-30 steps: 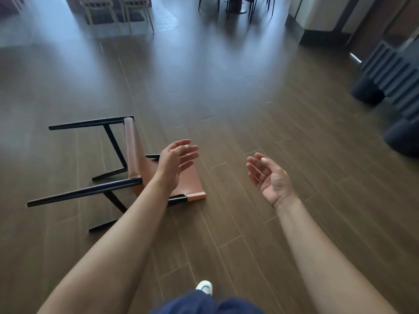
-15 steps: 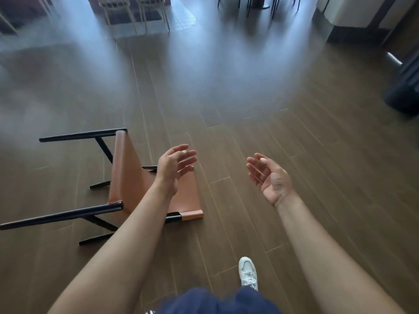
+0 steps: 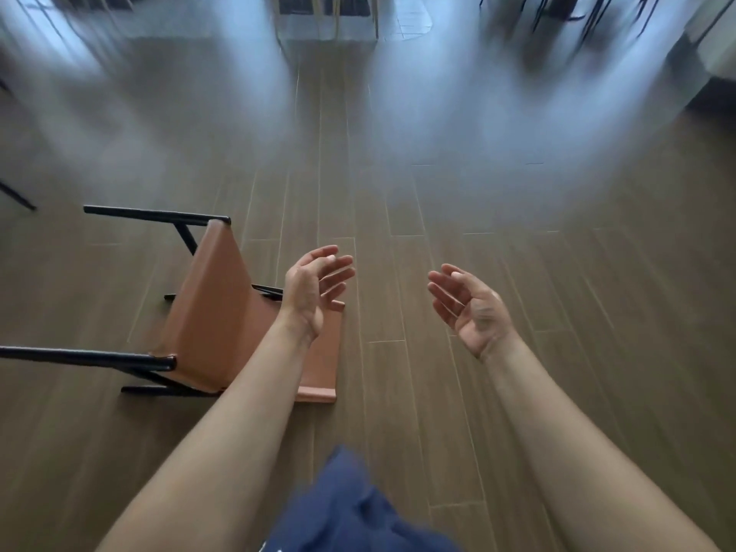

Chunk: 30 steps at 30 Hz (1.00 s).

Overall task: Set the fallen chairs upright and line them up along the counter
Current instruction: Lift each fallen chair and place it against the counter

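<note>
Tan leather on a black frame: the chair (image 3: 215, 312) is shown tipped over on the wood floor (image 3: 557, 312), left of centre. Its legs (image 3: 79, 356) are pointed left, level with the planks, and its backrest is laid flat toward the near right.

The left hand (image 3: 310, 288) is held out over the right edge of the chair, with fingers spread loosely and nothing gripped. Contact with the leather cannot be told. The right hand (image 3: 470, 308) is held to the right over bare floor, well apart from the chair, palm turned inward, fingers relaxed and wide, nothing held. The two palms are faced toward each other.

A blue garment (image 3: 358, 511) is seen at the near edge between the forearms. Far furniture (image 3: 577, 17) is shown blurred along the top, beyond pale glare on the planks.
</note>
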Available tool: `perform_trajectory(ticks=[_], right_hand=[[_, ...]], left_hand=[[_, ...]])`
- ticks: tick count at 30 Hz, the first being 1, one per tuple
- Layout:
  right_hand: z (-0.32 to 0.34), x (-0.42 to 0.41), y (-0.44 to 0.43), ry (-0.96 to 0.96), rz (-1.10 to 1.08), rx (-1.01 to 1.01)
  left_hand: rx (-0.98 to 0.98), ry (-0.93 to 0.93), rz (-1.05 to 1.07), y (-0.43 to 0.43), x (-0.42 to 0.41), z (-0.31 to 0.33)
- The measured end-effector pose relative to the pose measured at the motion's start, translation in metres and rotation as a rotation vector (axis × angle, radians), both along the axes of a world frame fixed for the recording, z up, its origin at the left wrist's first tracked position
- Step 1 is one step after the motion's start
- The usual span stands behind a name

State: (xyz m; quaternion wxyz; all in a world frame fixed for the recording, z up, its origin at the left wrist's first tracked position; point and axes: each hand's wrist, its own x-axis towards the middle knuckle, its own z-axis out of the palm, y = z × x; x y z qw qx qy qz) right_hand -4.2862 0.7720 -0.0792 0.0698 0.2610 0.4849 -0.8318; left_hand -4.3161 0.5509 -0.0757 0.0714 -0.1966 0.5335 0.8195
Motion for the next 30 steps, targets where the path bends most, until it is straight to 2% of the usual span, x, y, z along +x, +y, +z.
perform_trajectory(ticks=[10,16,23,30], right_hand=[[-0.011,-0.138,-0.002,0.011,0.105,-0.011],[-0.008,-0.212,-0.016,0.019,0.179,-0.010],[-0.005,-0.275,-0.032,-0.011,0.292,-0.014],[-0.007,-0.352,-0.052,-0.004,0.508,-0.024]], left_hand=[[0.045,-0.039,0.120,0.000,-0.118,-0.018],[0.007,-0.044,0.179,-0.012,-0.178,-0.014],[-0.022,-0.063,0.285,-0.026,-0.208,-0.014],[-0.041,-0.069,0.487,-0.030,-0.236,-0.012]])
